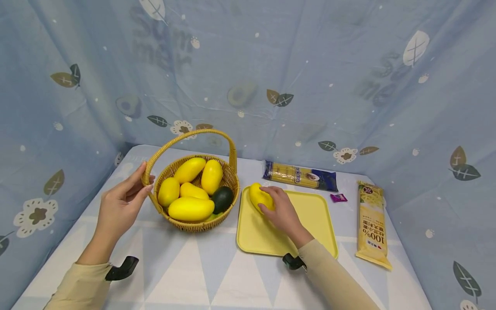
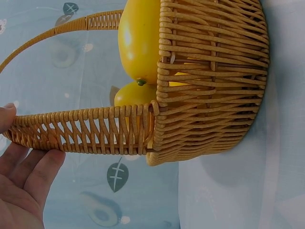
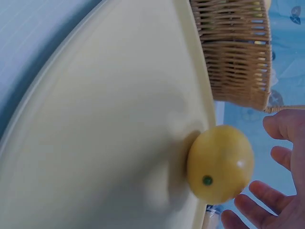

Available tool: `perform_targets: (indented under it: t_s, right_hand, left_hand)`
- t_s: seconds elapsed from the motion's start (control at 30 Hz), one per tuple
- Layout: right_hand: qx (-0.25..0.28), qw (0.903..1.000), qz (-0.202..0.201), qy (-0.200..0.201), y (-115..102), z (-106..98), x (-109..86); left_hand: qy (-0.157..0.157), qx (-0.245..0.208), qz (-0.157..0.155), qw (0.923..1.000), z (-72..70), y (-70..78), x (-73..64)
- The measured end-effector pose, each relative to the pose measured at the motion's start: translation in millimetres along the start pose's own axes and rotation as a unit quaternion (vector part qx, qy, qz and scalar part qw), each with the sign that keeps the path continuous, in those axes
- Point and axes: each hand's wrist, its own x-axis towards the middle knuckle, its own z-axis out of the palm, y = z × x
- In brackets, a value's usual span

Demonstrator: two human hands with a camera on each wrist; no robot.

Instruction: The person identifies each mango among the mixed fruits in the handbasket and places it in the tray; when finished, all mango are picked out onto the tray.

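My left hand [image 1: 122, 206] holds the side of the arched handle [image 2: 81, 129] of a wicker basket [image 1: 197, 226], thumb on one face and fingers on the other. Inside the basket lie several yellow mangoes [image 1: 191, 209] and a dark green avocado [image 1: 222, 199]. One more yellow mango [image 3: 220, 164] lies at the far left of a pale yellow tray [image 1: 255, 241]. Over this mango reaches my right hand [image 1: 280, 211]. In the right wrist view its fingers are spread, with a fingertip right at the mango's side.
Behind the tray lies a blue and yellow pasta packet [image 1: 300, 175]. A small purple wrapped sweet [image 1: 339, 198] is near the tray's back right corner. Farther right stretches a long yellow noodle packet [image 1: 373, 226]. A patterned blue curtain [image 1: 248, 77] surrounds the table.
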Motion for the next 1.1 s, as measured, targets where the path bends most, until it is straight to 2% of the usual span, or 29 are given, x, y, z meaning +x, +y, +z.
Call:
perform_targets:
  t_s: [0.23,0.53,0.87,1.1]
  right_hand:
    - [0.010,0.9988,-0.048,0.007,-14.9,-3.6,-2.1]
    - [0.035,0.9961,-0.079,-0.016,-45.2,-6.6,-5.2]
    - [0.056,0.9886,-0.129,-0.054,-78.8,2.8,-2.6]
    - [0.033,0.9831,-0.158,-0.086,-98.4,17.9,1.2]
  left_hand:
    - [0.001,-0.005,0.003,1.0000,0.1,-0.7,0.1]
    - [0.000,0.002,0.005,1.0000,-0.2,0.6,0.6]
    - [0.000,-0.007,0.004,1.0000,0.3,0.3,0.4]
    - [-0.002,0.005,-0.002,1.0000,0.1,-0.7,-0.1]
